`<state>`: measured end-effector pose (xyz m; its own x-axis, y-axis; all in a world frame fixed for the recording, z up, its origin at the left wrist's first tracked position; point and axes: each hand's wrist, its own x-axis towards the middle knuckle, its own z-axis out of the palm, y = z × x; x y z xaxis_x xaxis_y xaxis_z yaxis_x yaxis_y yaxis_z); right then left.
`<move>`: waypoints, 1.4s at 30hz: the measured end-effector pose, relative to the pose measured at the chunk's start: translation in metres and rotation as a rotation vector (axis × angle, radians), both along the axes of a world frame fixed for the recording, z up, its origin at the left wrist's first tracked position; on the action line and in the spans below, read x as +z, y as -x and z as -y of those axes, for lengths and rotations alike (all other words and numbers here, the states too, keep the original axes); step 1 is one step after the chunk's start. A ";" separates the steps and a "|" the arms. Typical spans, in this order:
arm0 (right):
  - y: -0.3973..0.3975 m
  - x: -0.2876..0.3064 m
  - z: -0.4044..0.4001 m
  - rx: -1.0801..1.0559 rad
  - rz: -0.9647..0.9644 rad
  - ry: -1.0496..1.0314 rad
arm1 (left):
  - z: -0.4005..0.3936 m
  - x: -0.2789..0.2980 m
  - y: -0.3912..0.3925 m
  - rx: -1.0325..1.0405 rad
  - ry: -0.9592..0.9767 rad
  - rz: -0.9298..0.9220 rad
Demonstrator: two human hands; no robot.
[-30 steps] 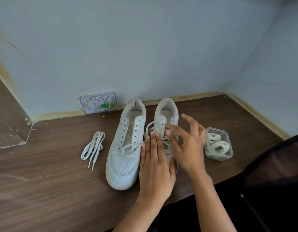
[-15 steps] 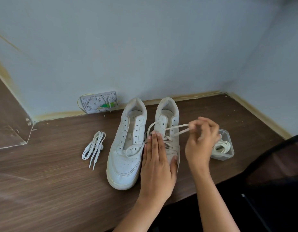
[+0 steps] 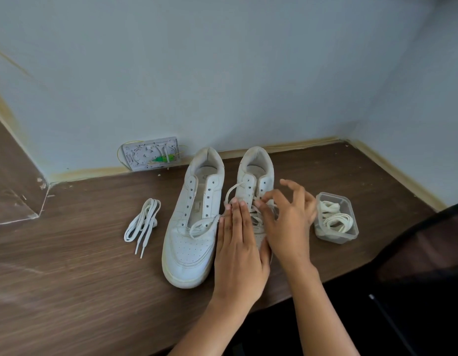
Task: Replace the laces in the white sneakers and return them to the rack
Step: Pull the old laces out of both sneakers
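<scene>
A: Which way does the shoe run from the hands?

B: The right-hand white leather sneaker point(image 3: 257, 176) lies with its long axis pointing away from the person, heel at the wall, toe toward the counter's near edge. It sits just beside its mate, the left-hand white leather sneaker point(image 3: 194, 222), and parallel to it. The left hand point(image 3: 239, 247) lies flat over its toe and lower eyelets, fingers straight and together, pressing down and gripping nothing.

A: And the other hand?

B: The right hand point(image 3: 289, 222) hovers over the middle of the lacing with fingers spread and a little bent. Its fingertips reach the flat white lace threaded in the shoe point(image 3: 231, 192), but I cannot tell whether they pinch it. That lace is only partly laced; a loop of it spills across onto the neighbouring sneaker, whose eyelets look bare.

A: So which hand is nearer the loose end?

B: The right, I'd judge. The free lace runs up toward the heel, just past its fingertips, so the next pull probably goes along the shoe's length.

A: Containers?

B: One small clear plastic tub point(image 3: 350, 236) on the brown wood-grain counter point(image 3: 68, 278), just right of the right hand, holding coiled cream laces point(image 3: 335, 219). A loose folded white lace bundle point(image 3: 143, 222) lies on the counter left of the sneakers, well apart from both hands
</scene>
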<state>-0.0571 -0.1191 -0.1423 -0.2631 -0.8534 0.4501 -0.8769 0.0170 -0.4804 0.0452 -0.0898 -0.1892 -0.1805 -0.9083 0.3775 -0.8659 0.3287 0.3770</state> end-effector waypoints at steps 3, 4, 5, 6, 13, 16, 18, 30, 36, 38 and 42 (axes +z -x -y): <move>0.000 -0.005 0.002 -0.007 -0.040 0.038 | 0.000 -0.001 0.000 -0.004 -0.007 -0.006; 0.000 -0.007 0.002 -0.003 -0.053 0.028 | 0.000 -0.001 0.000 -0.004 -0.006 -0.001; 0.000 -0.007 0.002 0.001 -0.068 0.017 | 0.000 -0.001 0.000 -0.003 -0.003 0.006; 0.000 -0.007 0.002 -0.001 -0.090 0.020 | 0.000 -0.001 -0.001 -0.001 -0.001 0.010; 0.024 0.010 0.000 -0.305 0.070 0.354 | -0.002 0.003 0.000 0.000 -0.011 -0.025; 0.045 0.010 -0.001 -0.496 0.222 0.399 | -0.001 0.005 0.000 0.006 -0.014 -0.019; 0.051 0.007 -0.001 -0.510 0.250 0.374 | -0.002 0.005 0.000 0.011 -0.013 -0.022; 0.002 -0.004 0.002 0.012 -0.038 0.051 | 0.000 0.001 0.001 0.019 -0.004 0.021; 0.000 -0.004 0.002 -0.076 0.006 0.156 | -0.001 0.000 0.002 0.030 0.010 0.010; 0.003 -0.002 0.002 -0.137 0.045 0.230 | -0.002 0.001 0.002 0.028 0.005 -0.007; 0.026 0.009 0.001 -0.410 0.255 0.371 | -0.002 0.003 0.002 0.029 -0.003 -0.024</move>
<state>-0.0828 -0.1204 -0.1336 -0.6758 -0.4579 0.5775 -0.6909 0.1208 -0.7127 0.0433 -0.0879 -0.1857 -0.1449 -0.9141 0.3787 -0.8659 0.3024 0.3985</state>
